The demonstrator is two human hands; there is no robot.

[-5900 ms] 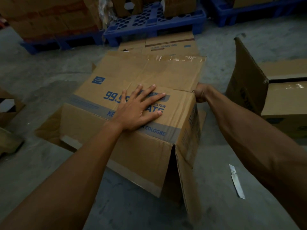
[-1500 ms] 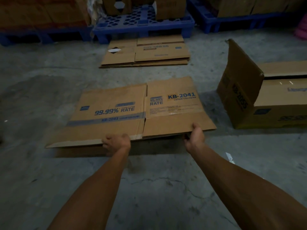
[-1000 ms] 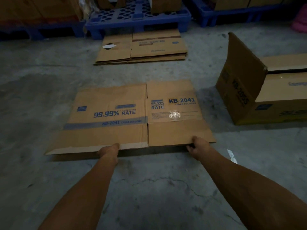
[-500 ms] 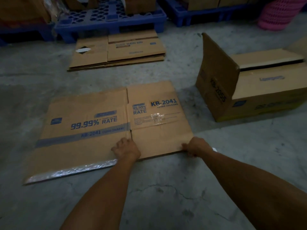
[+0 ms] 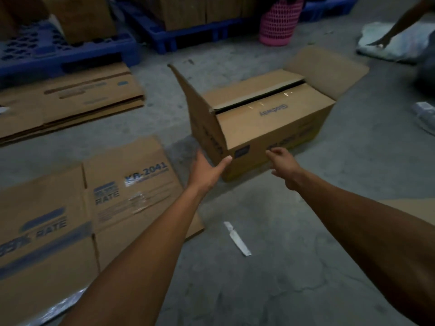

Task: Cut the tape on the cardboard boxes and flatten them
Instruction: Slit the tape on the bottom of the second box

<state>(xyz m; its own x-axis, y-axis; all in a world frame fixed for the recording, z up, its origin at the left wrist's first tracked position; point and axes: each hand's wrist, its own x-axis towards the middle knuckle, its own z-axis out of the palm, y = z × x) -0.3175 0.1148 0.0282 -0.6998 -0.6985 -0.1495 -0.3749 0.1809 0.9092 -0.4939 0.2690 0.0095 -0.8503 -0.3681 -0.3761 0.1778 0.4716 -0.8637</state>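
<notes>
cardboard box (image 5: 270,123) stands unflattened on the floor (image 5: 282,278), one flattened box (image 5: 94,208) beside; left hand (image 5: 207,170) and right hand (image 5: 282,164) reach, fingers wide, holding nothing.

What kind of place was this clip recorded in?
Probably a warehouse or stockroom: bare concrete floor, blue plastic pallets carrying cartons, and a stack of flattened boxes on the ground.

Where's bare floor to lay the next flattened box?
Free: concrete floor between the forearms, past the small white blade; also right of the upright brown cardboard box. Crowded: left side, flattened KB-2041 carton and flat cardboard stack.
</notes>
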